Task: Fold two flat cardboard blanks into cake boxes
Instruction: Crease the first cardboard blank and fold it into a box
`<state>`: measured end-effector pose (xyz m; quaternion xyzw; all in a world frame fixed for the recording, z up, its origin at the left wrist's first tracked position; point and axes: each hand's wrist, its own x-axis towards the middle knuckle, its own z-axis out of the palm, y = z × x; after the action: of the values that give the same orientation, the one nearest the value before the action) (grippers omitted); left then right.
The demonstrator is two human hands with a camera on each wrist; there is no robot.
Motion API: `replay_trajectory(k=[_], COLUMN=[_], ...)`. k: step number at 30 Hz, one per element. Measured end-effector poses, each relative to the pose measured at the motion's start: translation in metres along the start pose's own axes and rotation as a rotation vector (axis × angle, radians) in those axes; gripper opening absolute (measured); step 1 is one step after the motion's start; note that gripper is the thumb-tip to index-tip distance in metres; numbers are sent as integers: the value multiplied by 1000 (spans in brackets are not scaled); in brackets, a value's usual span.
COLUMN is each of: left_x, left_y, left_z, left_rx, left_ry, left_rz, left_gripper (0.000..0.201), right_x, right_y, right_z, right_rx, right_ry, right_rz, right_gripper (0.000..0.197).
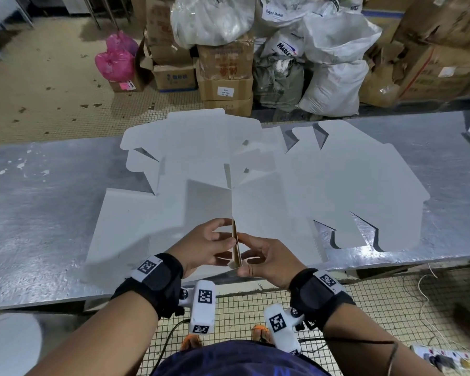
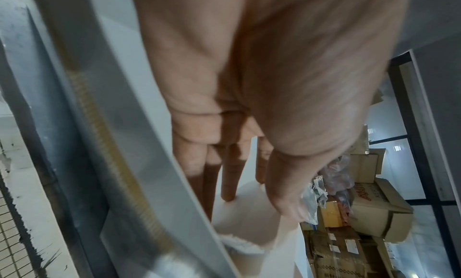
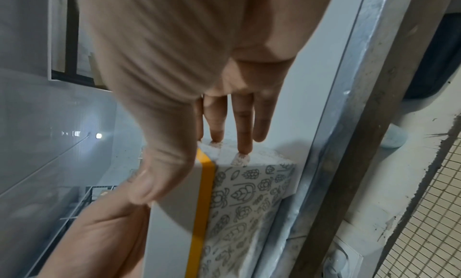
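Hands are meeting at the near edge of the surface [image 1: 38,213], and I am holding a raised flap [image 1: 236,248] of the cardboard blank [image 1: 201,158] between them. My left hand [image 1: 204,245] is pinching it from the left with thumb and fingertips; my right hand [image 1: 266,263] is pinching it from the right, thumb on the plain face and fingers [image 3: 243,128] behind. Both are equally near. The flap's long axis is running straight away from me along the crease. The blank is lying mostly flat, white side up, spreading out beyond my hands; the wrist view is showing a yellow stripe [image 3: 203,203] and a printed pattern on its outer face. The second blank [image 1: 364,185] is lying flat to the right, overlapping.
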<state>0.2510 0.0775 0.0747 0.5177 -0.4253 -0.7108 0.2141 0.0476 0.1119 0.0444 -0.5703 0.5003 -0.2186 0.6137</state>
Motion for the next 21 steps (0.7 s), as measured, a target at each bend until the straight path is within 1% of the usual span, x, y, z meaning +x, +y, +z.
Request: replay_trajectory(k=[3, 7, 10, 12, 18, 21], left_x=[-2, -2, -3, -2, -2, -3], left_y=[0, -1, 1, 1, 2, 2], left_z=[1, 2, 2, 2, 4, 3], left_rx=[10, 43, 54, 48, 64, 68], left_ry=[2, -6, 11, 23, 27, 27], left_rz=[9, -1, -4, -9, -17, -16], left_gripper=[47, 49, 46, 45, 44, 44], right_x=[0, 3, 7, 9, 14, 16], right_y=[-2, 0, 5, 6, 9, 8], right_z=[1, 2, 4, 4, 4, 4], right_rx=[-14, -21, -21, -17, -24, -43], right_ry=[12, 24, 48, 61, 83, 96], right_rz=[-13, -14, 0, 14, 27, 35], right_gripper=[80, 83, 89, 89, 62, 59])
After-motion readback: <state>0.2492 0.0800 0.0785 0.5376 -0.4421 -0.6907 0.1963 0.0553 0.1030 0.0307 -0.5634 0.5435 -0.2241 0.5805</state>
